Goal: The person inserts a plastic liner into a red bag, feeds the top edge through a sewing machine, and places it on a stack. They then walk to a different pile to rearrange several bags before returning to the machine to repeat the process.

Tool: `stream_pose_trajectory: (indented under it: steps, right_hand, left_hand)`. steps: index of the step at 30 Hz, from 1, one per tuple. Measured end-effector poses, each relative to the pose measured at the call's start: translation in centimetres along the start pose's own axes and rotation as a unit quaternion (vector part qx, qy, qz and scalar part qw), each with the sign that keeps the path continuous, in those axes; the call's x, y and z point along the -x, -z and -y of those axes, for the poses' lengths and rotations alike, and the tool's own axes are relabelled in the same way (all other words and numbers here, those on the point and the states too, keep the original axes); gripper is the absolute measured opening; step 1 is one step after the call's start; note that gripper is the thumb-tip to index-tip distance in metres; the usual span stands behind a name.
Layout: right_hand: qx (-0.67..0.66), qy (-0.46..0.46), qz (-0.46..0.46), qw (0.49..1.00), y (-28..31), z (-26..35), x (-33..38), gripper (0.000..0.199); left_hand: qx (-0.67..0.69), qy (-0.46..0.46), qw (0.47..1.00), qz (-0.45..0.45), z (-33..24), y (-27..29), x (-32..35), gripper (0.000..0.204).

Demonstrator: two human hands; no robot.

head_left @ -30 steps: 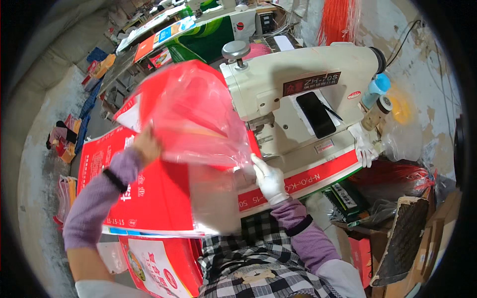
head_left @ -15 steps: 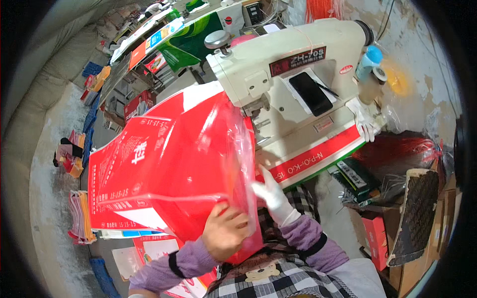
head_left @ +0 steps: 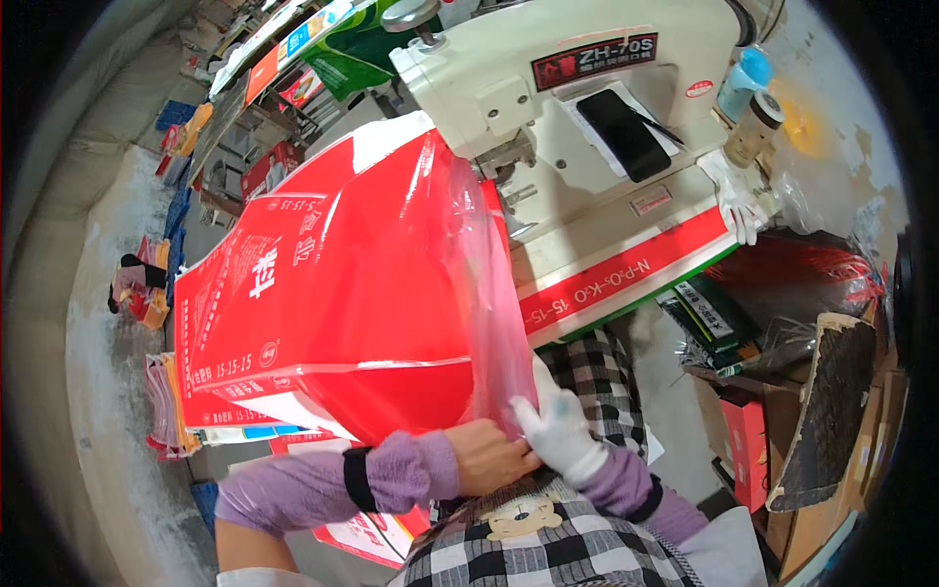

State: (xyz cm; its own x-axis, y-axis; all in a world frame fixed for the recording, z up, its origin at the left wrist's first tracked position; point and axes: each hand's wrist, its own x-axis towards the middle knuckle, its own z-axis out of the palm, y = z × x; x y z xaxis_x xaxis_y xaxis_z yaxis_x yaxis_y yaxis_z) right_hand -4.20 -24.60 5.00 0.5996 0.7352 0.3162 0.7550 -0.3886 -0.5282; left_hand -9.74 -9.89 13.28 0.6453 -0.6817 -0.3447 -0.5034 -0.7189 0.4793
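Nearest: checked apron (head_left: 469, 558), on the near side of the sewing machine (head_left: 558, 210), which I'm using as reference. Left hand (head_left: 489, 458), bare, same side: fingers curled closed on the near end of the clear liner (head_left: 494, 318), fingertips hidden. Right hand (head_left: 565, 438), white glove, just beside it, thumb at the liner edge; fingers partly hidden, can't tell if it pinches or only touches.

Red bag (head_left: 362, 284) sits left of the machine, liner projecting along its machine-side edge, passing close to the needle end. Contact there: can't tell.

Risks, my read:
- Liner looks thin and slick, so a loose hold could let it slip or fold.
- Uneven pull from the two hands could skew it against the bag mouth.
- Liner near the metal parts of the machine head could snag or tear.
- Bag is broad; if its far end sags, it could drag the edge off line.

On the machine: phone (head_left: 623, 135) and pen (head_left: 657, 125); a knock or vibration could shift them. Loose white glove (head_left: 732, 201) drapes over its right end. Blue-capped bottle (head_left: 745, 86) and jar (head_left: 756, 129) stand beyond that end.
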Motion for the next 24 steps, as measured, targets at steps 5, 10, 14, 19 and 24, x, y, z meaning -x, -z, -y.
stream_pose_trajectory:
  steps: [5,10,14,19,24]
  right_hand:
    - [-0.216,-0.218,0.084,0.948,3.7,1.5,-1.0,0.064]
    - [-0.174,-0.135,-0.020,0.975,-0.4,-4.0,-7.9,0.060]
    - [-0.026,-0.086,0.052,0.995,-2.4,-7.3,-14.9,0.059]
    - [-0.046,-0.117,0.011,0.992,-9.6,-12.5,-17.7,0.063]
    - [-0.497,-0.184,0.063,0.846,-4.2,-4.3,-6.5,0.055]
  left_hand:
    - [-0.209,-0.035,0.977,0.037,13.0,9.1,2.3,0.057]
    - [-0.212,0.231,0.948,0.058,15.2,22.5,6.9,0.027]
    - [0.017,0.029,0.999,0.027,3.3,12.2,6.2,0.017]
    - [-0.003,-0.027,0.997,0.070,-2.4,7.0,-5.5,0.015]
    - [0.106,0.096,0.929,-0.340,5.0,8.2,-0.4,0.043]
